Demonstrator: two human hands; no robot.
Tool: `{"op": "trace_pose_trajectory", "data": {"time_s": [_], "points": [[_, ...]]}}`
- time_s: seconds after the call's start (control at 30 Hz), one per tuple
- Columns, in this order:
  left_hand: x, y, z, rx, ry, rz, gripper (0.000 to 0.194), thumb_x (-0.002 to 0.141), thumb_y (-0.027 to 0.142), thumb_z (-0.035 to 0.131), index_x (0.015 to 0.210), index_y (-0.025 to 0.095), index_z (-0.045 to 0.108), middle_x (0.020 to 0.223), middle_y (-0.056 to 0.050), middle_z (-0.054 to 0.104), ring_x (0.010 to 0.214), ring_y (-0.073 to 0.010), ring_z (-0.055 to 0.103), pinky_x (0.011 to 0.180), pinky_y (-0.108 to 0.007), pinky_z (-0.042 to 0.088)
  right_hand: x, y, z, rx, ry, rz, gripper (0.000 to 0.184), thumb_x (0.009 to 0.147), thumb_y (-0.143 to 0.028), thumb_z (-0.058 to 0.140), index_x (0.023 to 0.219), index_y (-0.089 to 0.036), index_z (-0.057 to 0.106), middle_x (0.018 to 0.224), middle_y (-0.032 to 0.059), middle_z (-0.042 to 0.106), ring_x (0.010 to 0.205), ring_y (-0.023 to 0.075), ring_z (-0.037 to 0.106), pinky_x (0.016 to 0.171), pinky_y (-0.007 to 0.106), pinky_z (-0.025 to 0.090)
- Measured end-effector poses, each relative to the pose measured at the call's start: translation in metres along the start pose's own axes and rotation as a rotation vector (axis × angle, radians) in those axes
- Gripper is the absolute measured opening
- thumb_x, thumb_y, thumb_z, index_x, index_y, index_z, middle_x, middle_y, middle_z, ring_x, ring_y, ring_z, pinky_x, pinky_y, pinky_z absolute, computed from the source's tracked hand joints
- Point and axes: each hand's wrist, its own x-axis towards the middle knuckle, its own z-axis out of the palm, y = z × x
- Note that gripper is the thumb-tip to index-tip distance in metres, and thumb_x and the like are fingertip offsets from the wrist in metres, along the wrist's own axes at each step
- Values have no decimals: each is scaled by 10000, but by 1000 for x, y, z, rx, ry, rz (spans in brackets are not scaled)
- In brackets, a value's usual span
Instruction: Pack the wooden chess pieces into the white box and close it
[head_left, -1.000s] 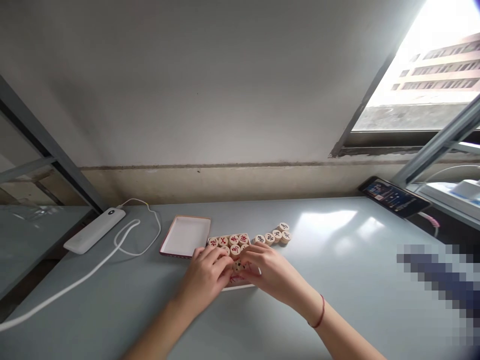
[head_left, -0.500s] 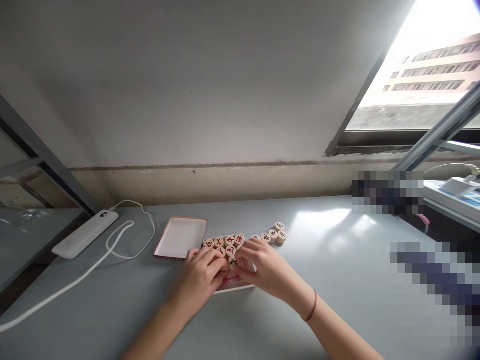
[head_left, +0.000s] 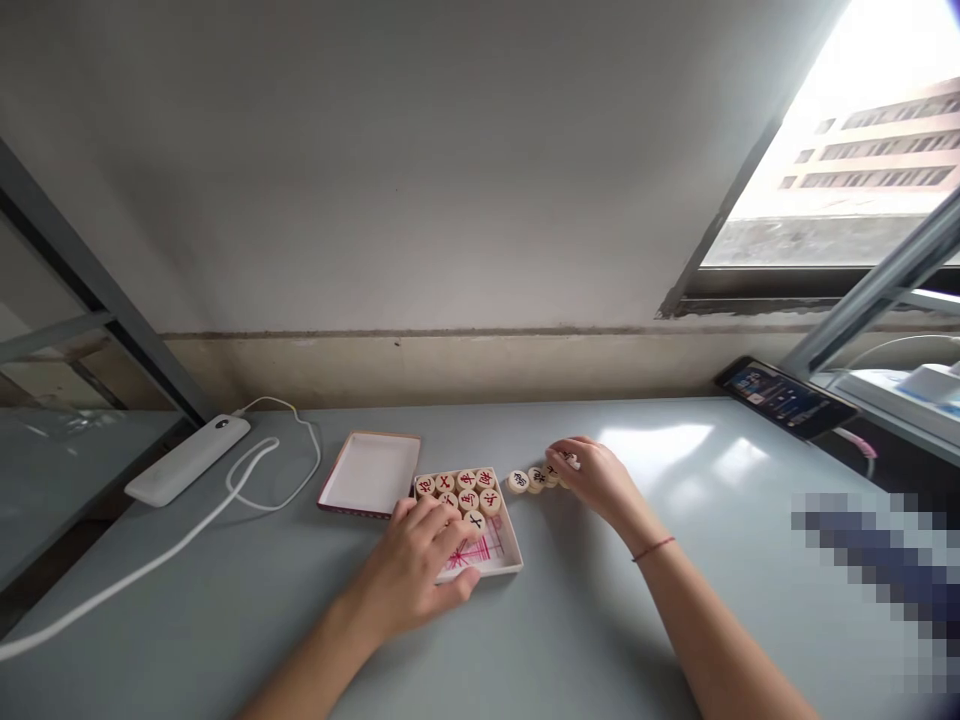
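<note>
A shallow white box [head_left: 511, 540] holds rows of round wooden Chinese chess pieces [head_left: 466, 500], most with red characters and one with a dark character in front. Its bare near part shows a pink-red pattern. Over the box's left side lies my left hand [head_left: 409, 555], fingers apart and partly hiding the pieces, thumb near the front rim. Right of the box, more chess pieces [head_left: 518, 482] with dark characters stand in a short row on the table. At that row's far end my right hand [head_left: 596, 478] has its fingers closed around a chess piece, which they partly cover.
The box lid [head_left: 371, 472] lies upside down left of the box. Further left are a white power bank [head_left: 187, 462] and its looping white cable [head_left: 247, 470]. A phone [head_left: 784, 396] leans at the back right by a metal post. A wall runs behind the table.
My right hand has moved from the box rightward to the row of loose pieces. The dark-character piece stays in the box. My left hand remains at the box, its fingers more spread.
</note>
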Motion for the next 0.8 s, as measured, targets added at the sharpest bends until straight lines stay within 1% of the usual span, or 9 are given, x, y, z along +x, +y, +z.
{"op": "trace_pose_trajectory", "data": {"time_s": [0.13,0.3,0.37,0.47,0.6,0.8], "points": [[-1,-1,1,-5,-14,6,216,842,259,543,1052,231,587,930,-33,603,889,-211,517,832,-372,387,3,-6,-2,-11,9,149,259,824,-309,455,804,-214,695,881,69,681,781,194,605,639,258,414],[-1,-2,2,23,-2,14,203,846,293,545,1031,232,603,908,-30,599,870,-202,523,821,-354,394,7,-3,-2,-19,17,214,208,771,-304,488,780,-210,674,768,53,684,682,186,595,544,245,381],[-1,-2,2,29,2,15,207,845,294,547,1035,237,608,900,-29,601,867,-201,527,819,-349,395,9,-1,-2,-20,14,222,204,758,-296,500,786,-206,680,769,55,687,679,186,596,545,244,386],[-1,-2,2,22,2,13,226,836,286,560,1053,246,607,907,-28,609,877,-204,532,821,-348,391,11,1,-4,-21,-2,218,214,756,-287,524,845,-202,699,829,64,702,712,191,616,573,243,409],[-1,-3,2,3,3,-2,185,825,275,576,1003,240,613,921,-28,614,885,-204,536,830,-352,386,11,-2,-7,-28,-42,199,222,773,-313,559,888,-204,715,868,65,717,714,187,637,573,237,424],[-1,-4,1,-8,9,3,228,834,261,580,1058,259,619,929,-19,624,897,-201,543,841,-352,381,9,-6,-4,-79,-33,166,224,779,-250,552,913,-206,725,900,72,717,823,213,648,649,249,443]]}}
